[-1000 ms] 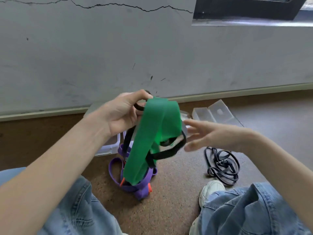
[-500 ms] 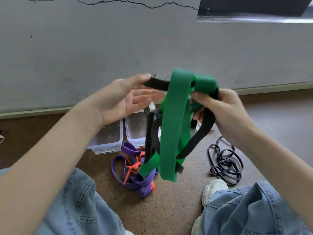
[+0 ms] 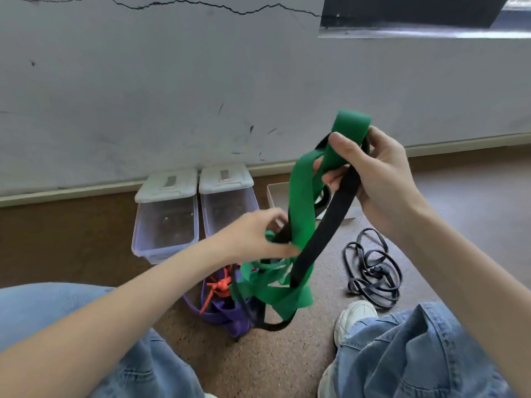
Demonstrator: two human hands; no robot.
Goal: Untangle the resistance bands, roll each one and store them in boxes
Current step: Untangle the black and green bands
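The right hand [image 3: 376,173] grips the top of the green band [image 3: 301,202] and black band [image 3: 324,228], holding them up. Below it, the left hand [image 3: 253,237] pinches the same tangle (fingers blurred). Two clear boxes [image 3: 166,225] sit just beyond the left hand, on the floor.

Tangled bands in green, black, purple and orange

Green band [image 3: 301,196], black band [image 3: 327,225], purple band [image 3: 230,314], orange cord [image 3: 219,287]; clear boxes [image 3: 166,222] with white lids; blue jeans [image 3: 416,354]; white shoe [image 3: 355,315].
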